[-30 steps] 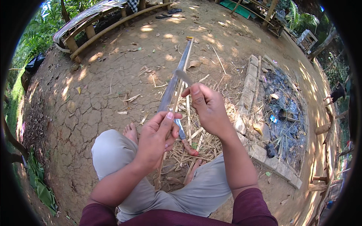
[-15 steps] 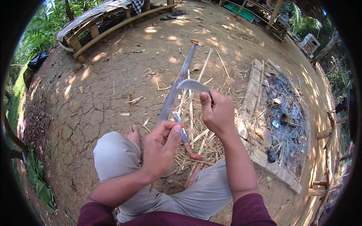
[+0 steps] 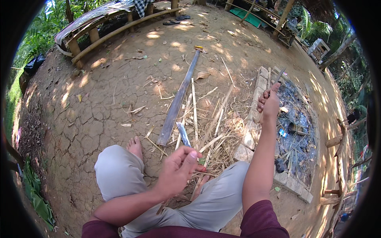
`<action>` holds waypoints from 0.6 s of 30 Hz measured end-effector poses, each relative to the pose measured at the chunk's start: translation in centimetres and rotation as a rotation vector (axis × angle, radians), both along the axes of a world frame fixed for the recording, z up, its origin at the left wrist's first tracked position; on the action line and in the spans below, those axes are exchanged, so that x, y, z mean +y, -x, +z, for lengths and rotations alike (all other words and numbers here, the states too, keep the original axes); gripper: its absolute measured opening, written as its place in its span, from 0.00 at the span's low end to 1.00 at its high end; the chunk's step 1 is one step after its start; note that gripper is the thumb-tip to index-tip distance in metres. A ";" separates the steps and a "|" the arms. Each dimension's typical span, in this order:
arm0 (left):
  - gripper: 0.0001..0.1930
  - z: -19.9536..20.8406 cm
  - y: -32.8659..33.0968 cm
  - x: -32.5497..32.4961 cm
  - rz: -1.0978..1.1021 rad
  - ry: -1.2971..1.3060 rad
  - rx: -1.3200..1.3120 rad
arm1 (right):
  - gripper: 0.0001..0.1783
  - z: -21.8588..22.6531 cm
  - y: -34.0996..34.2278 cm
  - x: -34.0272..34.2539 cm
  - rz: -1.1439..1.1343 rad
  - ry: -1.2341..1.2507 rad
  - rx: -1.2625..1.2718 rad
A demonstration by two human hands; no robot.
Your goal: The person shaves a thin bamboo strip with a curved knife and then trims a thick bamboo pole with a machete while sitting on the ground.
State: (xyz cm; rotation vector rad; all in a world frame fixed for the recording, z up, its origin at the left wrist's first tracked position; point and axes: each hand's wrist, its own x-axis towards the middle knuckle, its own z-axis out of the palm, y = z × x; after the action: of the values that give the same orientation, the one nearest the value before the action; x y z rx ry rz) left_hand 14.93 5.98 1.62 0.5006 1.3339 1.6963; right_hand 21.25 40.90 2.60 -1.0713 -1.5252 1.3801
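My left hand [image 3: 180, 168] is closed in a pinch on a thin bamboo strip [image 3: 216, 118], which slants away up and to the right, slightly blurred. Out to the right, over the edge of the fire pit, my right hand [image 3: 270, 102] grips a curved knife [image 3: 279, 74]; its blade points up and away, seen nearly edge-on. Just beyond my left hand lies a second blade [image 3: 183, 134] on the ground, its handle partly hidden behind my fingers. A long dark bamboo piece [image 3: 178, 101] stretches away from near my feet.
Pale strips and shavings [image 3: 228, 137] litter the ground between my feet and the brick-edged fire pit [image 3: 260, 89], which holds ash and scraps. A bamboo platform [image 3: 119, 32] stands at the far left, with sandals [image 3: 171, 22] beside it. Green leaves [image 3: 35, 194] lie at the left.
My right hand has swung right and away with the curved knife, apart from the strip. My left hand has dropped slightly nearer to me, still pinching the strip.
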 end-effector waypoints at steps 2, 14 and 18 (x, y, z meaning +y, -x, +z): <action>0.13 0.1 2.1 0.2 0.108 -0.029 -0.052 | 0.33 1.0 -0.4 -2.7 0.046 0.049 0.019; 0.13 1.0 2.7 0.2 0.253 -0.062 -0.174 | 0.28 -0.4 3.9 -17.8 0.741 -0.990 -0.309; 0.15 1.3 2.5 0.0 0.264 -0.023 -0.138 | 0.25 -0.2 3.6 -17.5 0.734 -1.027 -0.288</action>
State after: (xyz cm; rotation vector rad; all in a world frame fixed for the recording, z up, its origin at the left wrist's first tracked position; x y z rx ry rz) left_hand 12.42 6.00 2.96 0.2212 1.3259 1.9254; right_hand 17.62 23.36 2.40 -0.0364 -2.5543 0.6154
